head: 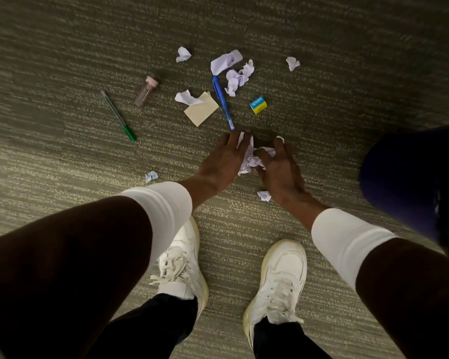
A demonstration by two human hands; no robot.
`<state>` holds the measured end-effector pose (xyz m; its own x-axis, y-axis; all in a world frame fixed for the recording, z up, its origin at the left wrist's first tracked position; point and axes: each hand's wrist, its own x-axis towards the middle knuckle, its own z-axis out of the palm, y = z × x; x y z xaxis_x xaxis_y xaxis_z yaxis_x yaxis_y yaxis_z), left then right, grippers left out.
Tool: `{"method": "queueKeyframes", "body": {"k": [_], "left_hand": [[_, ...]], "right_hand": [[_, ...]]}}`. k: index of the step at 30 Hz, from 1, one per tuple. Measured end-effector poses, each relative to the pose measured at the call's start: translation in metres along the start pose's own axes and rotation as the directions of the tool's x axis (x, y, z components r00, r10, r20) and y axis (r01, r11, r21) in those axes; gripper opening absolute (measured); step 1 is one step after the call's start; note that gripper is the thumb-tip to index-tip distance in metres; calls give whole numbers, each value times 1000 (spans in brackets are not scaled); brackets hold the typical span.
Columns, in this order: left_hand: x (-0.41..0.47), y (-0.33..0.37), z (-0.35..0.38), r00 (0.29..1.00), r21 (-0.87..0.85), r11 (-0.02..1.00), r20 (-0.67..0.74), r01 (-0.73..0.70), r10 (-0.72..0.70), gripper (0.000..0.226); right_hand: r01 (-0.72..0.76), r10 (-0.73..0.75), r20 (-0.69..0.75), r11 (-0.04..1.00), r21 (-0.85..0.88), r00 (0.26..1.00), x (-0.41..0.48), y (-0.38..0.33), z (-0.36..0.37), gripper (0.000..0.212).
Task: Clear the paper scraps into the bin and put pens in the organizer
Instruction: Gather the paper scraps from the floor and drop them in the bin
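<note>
Pens lay on the striped grey-green carpet [62, 60] in the head view. A blue plastic pen [223, 102] ran from far to near, its tip at the near end pointing almost at the left hand [222, 161]. A slim green-capped pen [118, 116] lay well to the left, slanting from far-left to near-right, cap nearest. Between them rested a small clear tube with a pink cap [145, 91], a beige square sticky note [202, 111] and, to the right, a yellow-and-teal eraser [258, 104].

White crumpled paper scraps [235, 79] were scattered beyond the pens; smaller bits lay near the wrists. Both hands, fingers spread and curled inward, cupped a bunch of gathered scraps [252, 158] on the carpet, left hand and right hand [280, 169] pressing from either side. A dark blue rounded object [405, 182] sat at the right edge.
</note>
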<state>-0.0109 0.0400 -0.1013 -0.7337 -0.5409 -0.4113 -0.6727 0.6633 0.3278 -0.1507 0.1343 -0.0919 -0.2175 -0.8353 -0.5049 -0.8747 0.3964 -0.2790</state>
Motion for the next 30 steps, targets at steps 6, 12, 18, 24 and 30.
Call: {"method": "queueKeyframes", "body": {"k": [6, 12, 18, 24, 30], "left_hand": [[4, -3, -3, 994, 75, 994, 81, -85, 79, 52], [8, 4, -6, 991, 57, 995, 107, -84, 78, 47], [-30, 18, -27, 998, -120, 993, 69, 21, -13, 48], [-78, 58, -80, 977, -290, 933, 57, 214, -206, 55], [-107, 138, -146, 954, -492, 835, -29, 246, -298, 46]], "right_hand": [[5, 1, -85, 998, 67, 996, 1, 1, -2, 28], [-62, 88, -154, 983, 171, 984, 3, 2, -2, 21], [-123, 210, -196, 915, 383, 958, -32, 9, -21, 13], [-252, 367, -128, 814, 524, 921, -100, 3, -68, 26], [-262, 498, -204, 711, 652, 843, -171, -10, -151, 16]]}}
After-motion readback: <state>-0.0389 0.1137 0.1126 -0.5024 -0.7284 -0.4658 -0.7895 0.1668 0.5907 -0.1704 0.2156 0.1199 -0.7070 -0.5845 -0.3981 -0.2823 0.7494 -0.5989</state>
